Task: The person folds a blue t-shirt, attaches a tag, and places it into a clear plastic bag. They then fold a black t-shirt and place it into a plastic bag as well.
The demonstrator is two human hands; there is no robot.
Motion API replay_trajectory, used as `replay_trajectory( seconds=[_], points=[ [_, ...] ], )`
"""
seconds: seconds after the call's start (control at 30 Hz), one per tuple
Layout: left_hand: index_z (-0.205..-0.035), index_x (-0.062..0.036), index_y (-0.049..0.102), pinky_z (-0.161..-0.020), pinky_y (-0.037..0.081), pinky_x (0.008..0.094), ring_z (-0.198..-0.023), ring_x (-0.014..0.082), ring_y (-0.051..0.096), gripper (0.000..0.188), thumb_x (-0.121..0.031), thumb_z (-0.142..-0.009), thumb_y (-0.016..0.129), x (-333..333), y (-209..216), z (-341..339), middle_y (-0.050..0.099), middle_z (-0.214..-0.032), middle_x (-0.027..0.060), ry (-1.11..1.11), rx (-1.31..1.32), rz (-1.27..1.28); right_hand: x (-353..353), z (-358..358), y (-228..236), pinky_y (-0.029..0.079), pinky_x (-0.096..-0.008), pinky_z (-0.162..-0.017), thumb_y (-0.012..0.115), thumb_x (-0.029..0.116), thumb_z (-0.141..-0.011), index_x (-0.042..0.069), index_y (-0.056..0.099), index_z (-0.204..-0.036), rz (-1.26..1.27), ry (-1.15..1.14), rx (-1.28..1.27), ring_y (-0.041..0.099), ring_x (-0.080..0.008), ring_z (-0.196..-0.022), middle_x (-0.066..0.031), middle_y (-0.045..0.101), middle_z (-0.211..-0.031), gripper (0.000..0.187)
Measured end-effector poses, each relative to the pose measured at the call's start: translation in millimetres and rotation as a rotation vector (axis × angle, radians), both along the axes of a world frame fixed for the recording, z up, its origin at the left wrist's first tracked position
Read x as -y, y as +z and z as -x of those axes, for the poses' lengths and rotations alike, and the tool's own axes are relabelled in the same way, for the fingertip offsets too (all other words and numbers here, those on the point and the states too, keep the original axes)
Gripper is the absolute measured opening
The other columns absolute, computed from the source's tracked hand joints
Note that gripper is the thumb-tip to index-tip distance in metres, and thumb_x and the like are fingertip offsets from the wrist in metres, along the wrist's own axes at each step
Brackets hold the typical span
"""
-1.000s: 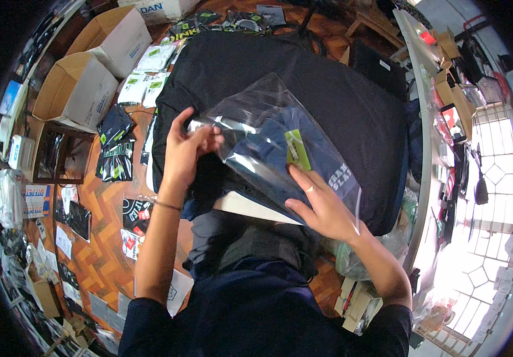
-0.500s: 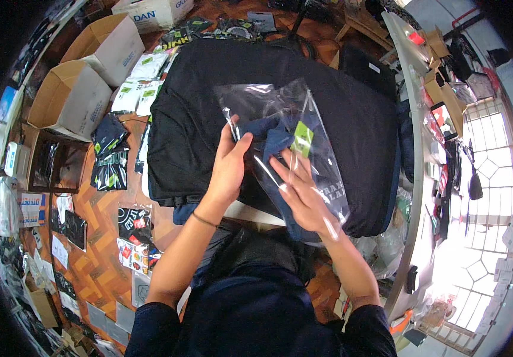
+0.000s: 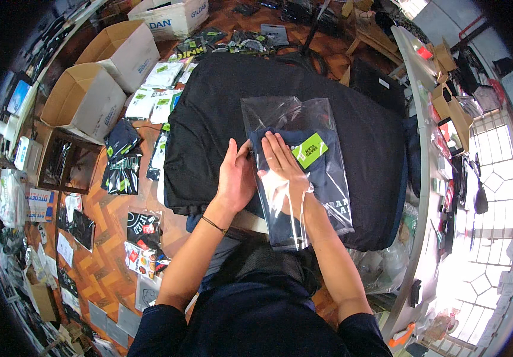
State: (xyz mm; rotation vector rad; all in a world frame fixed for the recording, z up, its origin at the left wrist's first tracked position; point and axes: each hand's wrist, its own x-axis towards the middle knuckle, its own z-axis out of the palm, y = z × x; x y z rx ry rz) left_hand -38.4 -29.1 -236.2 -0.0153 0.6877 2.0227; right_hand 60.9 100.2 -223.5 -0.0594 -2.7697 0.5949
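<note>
A folded dark navy garment (image 3: 335, 178) lies inside a clear plastic bag (image 3: 289, 108) with a bright green label (image 3: 309, 151) near its upper right. Pale lettering shows low on the garment's right side. My right hand (image 3: 286, 169) rests flat over it, fingers stretched toward the top fold; glare crosses the hand, and I cannot tell whether it is under or over the plastic. Beside the bag's left edge, my left hand (image 3: 235, 178) is open, thumb raised apart and fingertips at the edge. Beneath everything spreads a broad black cloth surface (image 3: 209, 119).
Bagged white garments (image 3: 143, 102) and dark bagged garments (image 3: 122, 172) lie left of the black cloth. Open cardboard boxes (image 3: 83, 98) stand farther left. A cluttered pale shelf (image 3: 414, 238) runs along the right. More bagged items (image 3: 143, 238) lie on the wooden floor.
The bag, earlier tilted and held up with the garment bunched, now lies flatter and straighter with the garment spread smooth. My right hand has flattened; my left has let go of the bag's upper edge.
</note>
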Motion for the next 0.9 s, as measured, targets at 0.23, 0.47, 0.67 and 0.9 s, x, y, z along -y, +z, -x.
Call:
replay_trajectory(
  seconds=[0.23,0.47,0.67,0.9],
  points=[
    [-0.148,-0.0067,0.054,-0.115,0.041,0.0396,-0.13,0.023,0.057,0.051,-0.041,-0.111,0.049,-4,-4,-2,0.062,-0.142,0.0084,0.039,-0.069,0.061,6,-16,2,0.031,-0.0519,-0.127,0.064,0.026,-0.1,-0.006,0.037,-0.158,-0.057,-0.017,0.013,0.03,-0.0428,-0.157,-0.0235,0.032,-0.169,0.071],
    [-0.132,-0.0065,0.061,-0.083,0.056,0.0321,-0.1,0.0162,0.069,0.027,-0.011,-0.105,0.061,-14,-10,-3,0.072,-0.117,0.0041,0.06,-0.238,0.333,10,-21,3,0.035,-0.0472,-0.124,0.064,0.022,-0.096,-0.003,0.041,-0.158,-0.119,-0.136,-0.012,0.036,-0.041,-0.155,-0.0223,0.038,-0.166,0.071],
    [-0.135,0.0,0.063,-0.1,0.051,0.0334,-0.11,0.0183,0.067,0.038,0.003,-0.097,0.065,-18,-18,-1,0.072,-0.122,0.0077,0.107,-0.353,0.3,16,-73,7,0.031,-0.0524,-0.125,0.062,0.039,-0.099,-0.002,0.038,-0.16,-0.261,-0.228,0.174,0.036,-0.0399,-0.155,-0.0213,0.037,-0.168,0.077],
    [-0.144,0.0021,0.058,-0.106,0.05,0.0333,-0.118,0.0196,0.066,0.041,0.001,-0.103,0.059,-19,-10,7,0.07,-0.131,0.0078,0.116,-0.261,0.391,38,-181,18,0.031,-0.0499,-0.124,0.068,0.037,-0.097,0.0,0.044,-0.156,-0.04,-0.296,0.19,0.033,-0.0342,-0.155,-0.0175,0.037,-0.166,0.074]
  ],
)
